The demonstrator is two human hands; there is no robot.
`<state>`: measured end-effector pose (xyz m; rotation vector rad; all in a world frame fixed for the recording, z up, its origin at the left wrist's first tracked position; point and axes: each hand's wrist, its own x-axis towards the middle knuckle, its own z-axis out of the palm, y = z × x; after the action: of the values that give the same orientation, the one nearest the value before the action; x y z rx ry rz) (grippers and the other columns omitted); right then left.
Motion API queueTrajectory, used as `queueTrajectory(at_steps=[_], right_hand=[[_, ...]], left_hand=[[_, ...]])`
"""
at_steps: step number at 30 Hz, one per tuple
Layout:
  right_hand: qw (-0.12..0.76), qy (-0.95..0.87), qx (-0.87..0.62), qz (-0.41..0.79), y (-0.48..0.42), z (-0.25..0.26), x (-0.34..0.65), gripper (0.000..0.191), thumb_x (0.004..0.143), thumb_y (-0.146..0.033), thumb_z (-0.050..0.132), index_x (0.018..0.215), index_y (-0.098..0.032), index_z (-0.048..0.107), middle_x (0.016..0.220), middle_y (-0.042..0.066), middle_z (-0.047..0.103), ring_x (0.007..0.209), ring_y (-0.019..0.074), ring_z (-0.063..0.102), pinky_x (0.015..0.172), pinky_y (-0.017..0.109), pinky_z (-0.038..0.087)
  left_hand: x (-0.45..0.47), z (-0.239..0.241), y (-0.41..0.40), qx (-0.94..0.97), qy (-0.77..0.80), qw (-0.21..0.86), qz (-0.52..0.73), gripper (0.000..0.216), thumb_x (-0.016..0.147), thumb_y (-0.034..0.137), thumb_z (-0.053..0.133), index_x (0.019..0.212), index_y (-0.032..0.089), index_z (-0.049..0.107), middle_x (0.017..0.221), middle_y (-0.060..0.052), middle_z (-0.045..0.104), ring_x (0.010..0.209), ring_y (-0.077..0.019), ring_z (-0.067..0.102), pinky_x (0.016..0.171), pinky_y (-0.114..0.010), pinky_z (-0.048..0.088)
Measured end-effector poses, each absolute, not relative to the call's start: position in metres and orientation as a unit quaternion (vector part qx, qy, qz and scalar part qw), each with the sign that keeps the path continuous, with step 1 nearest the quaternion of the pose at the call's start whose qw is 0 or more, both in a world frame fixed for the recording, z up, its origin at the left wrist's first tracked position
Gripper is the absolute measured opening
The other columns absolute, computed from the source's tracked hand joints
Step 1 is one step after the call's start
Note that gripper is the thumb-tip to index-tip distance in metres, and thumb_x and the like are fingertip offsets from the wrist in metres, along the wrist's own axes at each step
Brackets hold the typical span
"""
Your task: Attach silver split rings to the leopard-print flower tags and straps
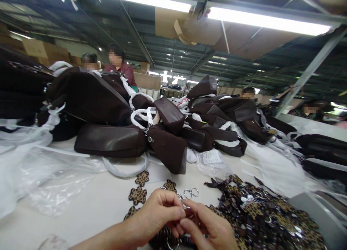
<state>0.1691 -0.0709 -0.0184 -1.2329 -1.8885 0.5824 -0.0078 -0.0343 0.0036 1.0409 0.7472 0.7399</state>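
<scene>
My left hand [158,212] and my right hand [210,226] meet low in the middle of the view, both with fingers closed. Between their fingertips shows a small silver metal ring [185,206], partly hidden by the fingers. Just beyond lie joined silver rings [191,193] on the table. Leopard-print flower charms [137,195] lie in a row to the left of my hands, and another flower charm [170,185] lies just behind them. Below my hands are dark pieces and a larger ring [172,244], mostly covered.
A heap of leopard-print charms with metal fittings [260,214] spreads to the right, beside a grey bin [320,210]. Dark brown bags [111,139] with white-wrapped handles are piled across the back. Clear plastic [56,177] covers the left side. A co-worker [123,71] is behind the pile.
</scene>
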Motion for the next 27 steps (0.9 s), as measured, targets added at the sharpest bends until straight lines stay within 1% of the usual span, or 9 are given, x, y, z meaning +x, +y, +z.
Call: queueTrajectory(at_steps=[4, 7, 11, 15, 18, 20, 22, 25, 27], right_hand=[[0.377, -0.773, -0.491, 0.140, -0.070, -0.018, 0.171, 0.040, 0.092, -0.028, 0.060, 0.131, -0.023, 0.062, 0.093, 0.010, 0.078, 0.076, 0.0257, 0.075, 0.071, 0.032, 0.062], [0.390, -0.761, -0.501, 0.130, -0.070, -0.022, 0.168, 0.035, 0.092, -0.030, 0.059, 0.126, -0.022, 0.066, 0.092, 0.011, 0.078, 0.074, 0.0263, 0.074, 0.070, 0.034, 0.062], [0.396, -0.761, -0.490, 0.152, -0.071, -0.022, 0.165, 0.035, 0.089, -0.028, 0.063, 0.122, -0.017, 0.069, 0.087, 0.012, 0.078, 0.065, 0.0235, 0.073, 0.059, 0.030, 0.062], [0.407, -0.710, -0.505, 0.273, -0.072, -0.015, 0.164, 0.038, 0.089, -0.037, 0.063, 0.121, -0.018, 0.070, 0.075, 0.009, 0.076, 0.055, 0.0207, 0.071, 0.046, 0.026, 0.059], [0.409, -0.631, -0.505, 0.423, -0.074, -0.008, 0.162, 0.047, 0.089, -0.055, 0.058, 0.117, -0.019, 0.072, 0.062, 0.004, 0.072, 0.041, 0.0143, 0.065, 0.039, 0.021, 0.054], [0.407, -0.586, -0.483, 0.508, -0.073, -0.007, 0.160, 0.055, 0.086, -0.065, 0.056, 0.107, -0.017, 0.075, 0.066, 0.004, 0.072, 0.040, 0.0104, 0.064, 0.038, 0.018, 0.052], [0.410, -0.552, -0.461, 0.561, -0.072, -0.009, 0.158, 0.059, 0.081, -0.071, 0.056, 0.093, -0.016, 0.076, 0.073, 0.006, 0.073, 0.046, 0.0107, 0.067, 0.038, 0.015, 0.052], [0.423, -0.549, -0.486, 0.533, -0.067, -0.017, 0.160, 0.056, 0.083, -0.069, 0.056, 0.082, -0.017, 0.073, 0.066, 0.004, 0.072, 0.045, 0.0111, 0.066, 0.037, 0.014, 0.051], [0.436, -0.591, -0.510, 0.447, -0.065, -0.022, 0.165, 0.042, 0.086, -0.059, 0.060, 0.091, -0.019, 0.073, 0.063, 0.002, 0.073, 0.044, 0.0111, 0.064, 0.041, 0.016, 0.053]], left_hand=[[-0.009, 0.007, -0.033, 0.484, 0.342, 0.736, 0.328, 0.027, 0.063, 0.037, 0.073, 0.065, 0.015, 0.059, 0.058, -0.001, 0.064, 0.049, -0.0102, 0.055, 0.050, -0.022, 0.044], [-0.010, 0.008, -0.032, 0.482, 0.345, 0.735, 0.329, 0.028, 0.062, 0.037, 0.075, 0.066, 0.014, 0.059, 0.060, -0.001, 0.065, 0.052, -0.0114, 0.057, 0.051, -0.023, 0.045], [-0.011, 0.003, -0.031, 0.481, 0.336, 0.750, 0.305, 0.029, 0.064, 0.039, 0.072, 0.066, 0.013, 0.058, 0.062, -0.004, 0.066, 0.054, -0.0122, 0.058, 0.055, -0.024, 0.046], [-0.013, 0.002, -0.029, 0.533, 0.314, 0.711, 0.334, 0.021, 0.070, 0.032, 0.068, 0.079, 0.014, 0.061, 0.067, -0.001, 0.064, 0.056, -0.0121, 0.056, 0.055, -0.024, 0.044], [-0.017, 0.006, -0.028, 0.638, 0.319, 0.581, 0.391, 0.014, 0.072, 0.019, 0.069, 0.086, 0.017, 0.068, 0.076, 0.000, 0.063, 0.069, -0.0125, 0.056, 0.063, -0.023, 0.042], [-0.019, 0.009, -0.029, 0.704, 0.319, 0.484, 0.410, 0.009, 0.077, 0.016, 0.066, 0.083, 0.018, 0.073, 0.078, -0.001, 0.062, 0.076, -0.0133, 0.056, 0.069, -0.024, 0.041], [-0.020, 0.010, -0.030, 0.736, 0.316, 0.425, 0.422, 0.011, 0.081, 0.018, 0.064, 0.079, 0.018, 0.075, 0.078, -0.002, 0.061, 0.078, -0.0137, 0.056, 0.072, -0.024, 0.041], [-0.018, 0.008, -0.032, 0.717, 0.354, 0.436, 0.413, 0.012, 0.080, 0.022, 0.064, 0.072, 0.016, 0.071, 0.073, -0.002, 0.059, 0.072, -0.0135, 0.055, 0.067, -0.024, 0.042], [-0.015, 0.005, -0.033, 0.651, 0.393, 0.527, 0.379, 0.011, 0.076, 0.025, 0.062, 0.071, 0.016, 0.065, 0.063, 0.001, 0.057, 0.058, -0.0117, 0.051, 0.055, -0.023, 0.041]])
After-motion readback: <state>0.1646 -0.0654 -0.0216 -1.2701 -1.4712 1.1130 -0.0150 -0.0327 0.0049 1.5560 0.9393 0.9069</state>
